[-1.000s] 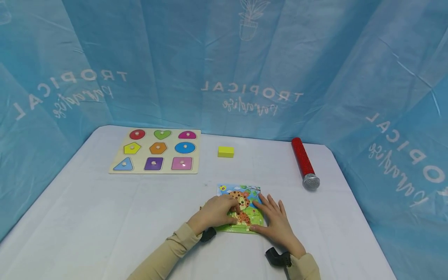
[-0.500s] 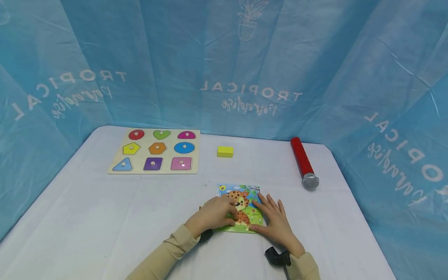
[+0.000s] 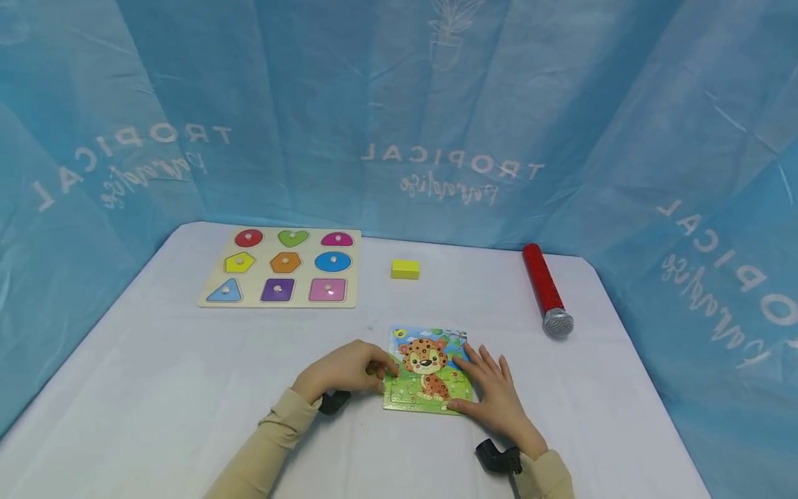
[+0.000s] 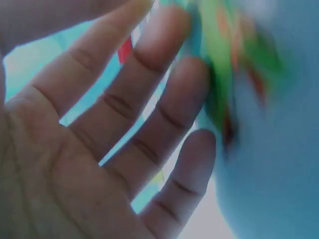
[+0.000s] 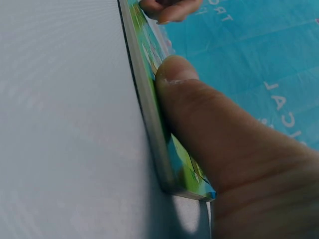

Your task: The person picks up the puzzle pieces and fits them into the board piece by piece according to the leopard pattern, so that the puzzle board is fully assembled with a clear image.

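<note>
A square jigsaw puzzle [image 3: 426, 380] with a spotted leopard cub on green grass lies on the white table. My left hand [image 3: 346, 367] is at its left edge, fingertips right by the border, nothing held. In the left wrist view those fingers [image 4: 172, 99] reach out loosely, and the puzzle [image 4: 219, 64] is a blur beyond them. My right hand [image 3: 497, 398] rests spread on the puzzle's right side. Seen from the right wrist, its thumb [image 5: 199, 112] presses on the puzzle's near edge [image 5: 149, 107].
A shape board [image 3: 298, 276] with knobbed coloured pieces lies at the back left. Right of it sits a yellow block [image 3: 405, 269]. A red microphone [image 3: 544, 281] with a silver head lies at the back right. Blue printed cloth [image 3: 312, 104] encloses the table's back and sides.
My left hand has drawn back leftward off the puzzle, uncovering the cub and the puzzle's left part. The right hand keeps its place.
</note>
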A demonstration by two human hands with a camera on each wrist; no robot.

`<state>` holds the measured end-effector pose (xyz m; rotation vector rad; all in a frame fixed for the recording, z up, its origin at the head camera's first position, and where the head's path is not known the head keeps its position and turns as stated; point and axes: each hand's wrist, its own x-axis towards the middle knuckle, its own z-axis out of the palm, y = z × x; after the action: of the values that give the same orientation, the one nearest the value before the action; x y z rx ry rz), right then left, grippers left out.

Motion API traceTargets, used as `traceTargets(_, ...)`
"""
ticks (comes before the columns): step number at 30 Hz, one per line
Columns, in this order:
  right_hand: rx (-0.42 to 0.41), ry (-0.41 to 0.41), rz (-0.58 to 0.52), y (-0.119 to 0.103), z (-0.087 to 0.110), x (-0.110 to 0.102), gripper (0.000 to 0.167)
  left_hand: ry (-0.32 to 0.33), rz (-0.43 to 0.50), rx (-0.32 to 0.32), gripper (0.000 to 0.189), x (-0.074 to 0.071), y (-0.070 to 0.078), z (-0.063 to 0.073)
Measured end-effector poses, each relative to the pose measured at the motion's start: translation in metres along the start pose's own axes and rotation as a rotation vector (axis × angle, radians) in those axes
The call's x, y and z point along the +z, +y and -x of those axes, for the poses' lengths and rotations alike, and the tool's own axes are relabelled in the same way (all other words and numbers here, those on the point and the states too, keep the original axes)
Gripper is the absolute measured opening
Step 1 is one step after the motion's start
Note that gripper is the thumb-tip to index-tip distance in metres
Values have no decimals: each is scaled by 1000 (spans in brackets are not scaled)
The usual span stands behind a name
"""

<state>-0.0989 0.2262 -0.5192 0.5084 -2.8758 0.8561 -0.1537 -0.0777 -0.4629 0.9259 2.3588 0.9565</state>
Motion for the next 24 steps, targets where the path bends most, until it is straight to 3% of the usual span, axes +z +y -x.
traceTargets(4,8,-27,1,0,0,0,80,95,-82,-151,28,-17,-11,14)
traceTargets(7,37,-44,17,-1,-1,-1,80,126,-157,-213,38,-21,-13,18)
traceTargets(16,48,-57,19,0,-1,-4,79,133,-284,-194,31,-10,-2,9)
traceTargets(24,41,-39,23,-1,-1,-2,78,177,-367,-119,32,-8,-2,8)
